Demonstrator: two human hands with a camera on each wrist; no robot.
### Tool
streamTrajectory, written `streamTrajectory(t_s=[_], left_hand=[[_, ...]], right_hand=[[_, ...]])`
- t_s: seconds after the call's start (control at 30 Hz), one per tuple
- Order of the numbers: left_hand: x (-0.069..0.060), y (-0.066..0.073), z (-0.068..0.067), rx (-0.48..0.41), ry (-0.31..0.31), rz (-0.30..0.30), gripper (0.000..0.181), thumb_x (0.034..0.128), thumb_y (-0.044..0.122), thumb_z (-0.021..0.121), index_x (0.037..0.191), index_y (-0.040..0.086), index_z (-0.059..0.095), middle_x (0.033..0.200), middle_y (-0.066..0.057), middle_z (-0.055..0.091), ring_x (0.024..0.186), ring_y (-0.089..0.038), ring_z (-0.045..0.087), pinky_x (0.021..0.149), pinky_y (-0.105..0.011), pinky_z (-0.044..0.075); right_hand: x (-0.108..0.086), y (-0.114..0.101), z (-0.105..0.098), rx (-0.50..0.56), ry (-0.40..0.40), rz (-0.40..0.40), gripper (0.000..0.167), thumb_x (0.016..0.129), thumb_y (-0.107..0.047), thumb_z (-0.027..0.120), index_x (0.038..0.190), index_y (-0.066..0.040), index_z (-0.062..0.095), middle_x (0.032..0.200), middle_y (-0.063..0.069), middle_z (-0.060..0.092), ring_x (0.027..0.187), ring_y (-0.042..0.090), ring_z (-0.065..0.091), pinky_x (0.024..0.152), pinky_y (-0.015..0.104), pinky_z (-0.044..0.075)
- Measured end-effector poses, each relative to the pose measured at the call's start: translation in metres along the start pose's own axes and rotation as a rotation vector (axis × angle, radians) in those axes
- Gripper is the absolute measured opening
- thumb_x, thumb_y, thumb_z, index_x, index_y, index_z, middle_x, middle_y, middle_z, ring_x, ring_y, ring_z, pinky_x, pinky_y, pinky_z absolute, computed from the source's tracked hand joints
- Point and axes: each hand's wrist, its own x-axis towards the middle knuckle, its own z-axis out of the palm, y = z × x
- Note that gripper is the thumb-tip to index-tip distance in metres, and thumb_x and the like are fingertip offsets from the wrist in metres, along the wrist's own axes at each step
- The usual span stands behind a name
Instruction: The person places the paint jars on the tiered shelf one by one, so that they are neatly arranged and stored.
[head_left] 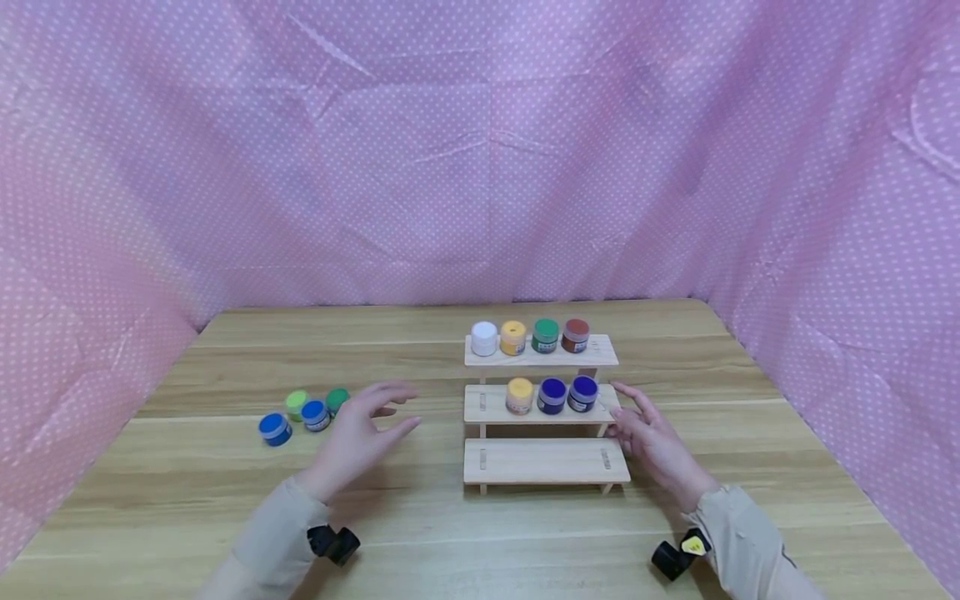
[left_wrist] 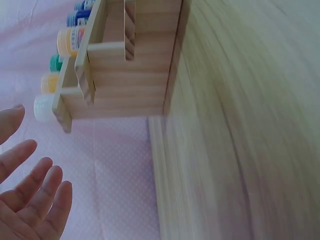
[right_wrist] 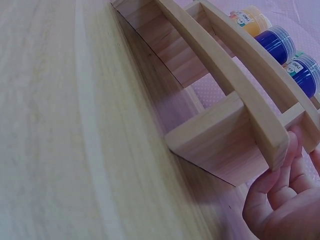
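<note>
My left hand is raised over the table with its fingers spread and nothing in them. Just left of it stand several small paint jars: a dark green jar, a light green jar and two blue ones. A three-step wooden rack stands to the right. My right hand holds the rack's right end, thumb and fingers around the edge in the right wrist view. On the middle step are a yellow jar and two dark blue jars.
On the top step sit a white jar, a yellow-orange jar, a green jar and a brown-red jar. The lowest step carries nothing. A pink dotted cloth hangs around the back and sides of the wooden table.
</note>
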Motion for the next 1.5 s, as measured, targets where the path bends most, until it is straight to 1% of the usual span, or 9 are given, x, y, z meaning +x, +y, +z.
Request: streamTrajectory(t_s=[0.2, 0.47, 0.63, 0.9, 1.0, 1.13, 1.2, 1.4, 1.5], left_hand=[[-0.006, -0.012, -0.01, 0.014, 0.032, -0.002, 0.032, 0.0813, 0.014, 0.075, 0.112, 0.008, 0.067, 0.116, -0.009, 0.065, 0.102, -0.023, 0.062, 0.083, -0.039, 0.057], [-0.016, -0.023, -0.025, 0.044, 0.071, -0.007, 0.031, 0.0811, 0.01, 0.074, 0.111, 0.004, 0.067, 0.116, -0.014, 0.064, 0.099, -0.026, 0.062, 0.081, -0.044, 0.056], [-0.024, -0.034, -0.036, 0.077, 0.086, -0.023, 0.032, 0.082, 0.01, 0.073, 0.113, 0.004, 0.066, 0.116, -0.016, 0.063, 0.095, -0.03, 0.063, 0.081, -0.048, 0.055], [-0.03, -0.054, -0.05, 0.169, 0.178, -0.014, 0.033, 0.0774, 0.006, 0.077, 0.109, 0.0, 0.067, 0.104, -0.013, 0.066, 0.087, -0.021, 0.06, 0.075, -0.038, 0.056], [-0.031, -0.06, -0.057, 0.184, 0.166, -0.058, 0.035, 0.0802, 0.009, 0.075, 0.112, -0.002, 0.065, 0.108, -0.017, 0.063, 0.093, -0.025, 0.058, 0.081, -0.044, 0.053], [-0.033, -0.065, -0.069, 0.166, 0.107, -0.157, 0.043, 0.0856, 0.02, 0.071, 0.121, -0.002, 0.059, 0.119, -0.023, 0.057, 0.107, -0.039, 0.054, 0.088, -0.057, 0.046], [-0.033, -0.068, -0.074, 0.154, 0.09, -0.188, 0.047, 0.0868, 0.023, 0.07, 0.124, -0.003, 0.057, 0.122, -0.027, 0.053, 0.111, -0.044, 0.051, 0.089, -0.061, 0.043], [-0.035, -0.078, -0.085, 0.089, 0.081, -0.218, 0.052, 0.0903, 0.024, 0.065, 0.131, -0.005, 0.049, 0.128, -0.03, 0.048, 0.119, -0.044, 0.043, 0.096, -0.064, 0.038], [-0.035, -0.084, -0.089, 0.079, 0.072, -0.233, 0.056, 0.0912, 0.025, 0.064, 0.133, -0.007, 0.046, 0.132, -0.031, 0.045, 0.122, -0.046, 0.039, 0.096, -0.065, 0.037]], right_hand=[[0.0, 0.001, 0.001, 0.038, -0.028, -0.037, 0.036, 0.099, -0.008, 0.046, 0.115, -0.04, 0.051, 0.076, -0.009, 0.06, 0.073, 0.005, 0.058, 0.066, 0.016, 0.049], [0.0, 0.001, 0.001, 0.039, -0.029, -0.041, 0.035, 0.098, -0.009, 0.046, 0.119, -0.037, 0.05, 0.074, -0.009, 0.059, 0.072, 0.005, 0.058, 0.063, 0.015, 0.047], [-0.001, 0.001, 0.002, 0.043, -0.037, -0.043, 0.037, 0.098, -0.008, 0.046, 0.116, -0.04, 0.052, 0.074, -0.009, 0.059, 0.072, 0.005, 0.057, 0.062, 0.015, 0.047], [-0.001, 0.001, 0.002, 0.033, -0.033, -0.038, 0.036, 0.098, -0.008, 0.045, 0.117, -0.039, 0.05, 0.074, -0.009, 0.059, 0.074, 0.005, 0.057, 0.064, 0.015, 0.048], [-0.001, 0.001, 0.002, 0.028, -0.032, -0.043, 0.036, 0.098, -0.008, 0.045, 0.119, -0.037, 0.049, 0.074, -0.01, 0.059, 0.074, 0.005, 0.057, 0.064, 0.015, 0.048], [-0.001, 0.001, 0.001, 0.027, -0.044, -0.048, 0.036, 0.098, -0.008, 0.046, 0.118, -0.038, 0.049, 0.076, -0.01, 0.06, 0.074, 0.005, 0.057, 0.064, 0.014, 0.047], [-0.001, 0.001, 0.001, 0.025, -0.049, -0.047, 0.037, 0.098, -0.008, 0.046, 0.117, -0.04, 0.05, 0.076, -0.01, 0.059, 0.074, 0.005, 0.057, 0.063, 0.014, 0.047], [0.0, 0.0, 0.0, 0.01, -0.049, -0.037, 0.036, 0.098, -0.01, 0.046, 0.118, -0.04, 0.048, 0.076, -0.011, 0.059, 0.074, 0.004, 0.057, 0.064, 0.014, 0.048], [0.0, 0.0, 0.0, 0.006, -0.043, -0.031, 0.036, 0.098, -0.01, 0.046, 0.118, -0.04, 0.048, 0.076, -0.011, 0.059, 0.075, 0.004, 0.057, 0.066, 0.015, 0.048]])
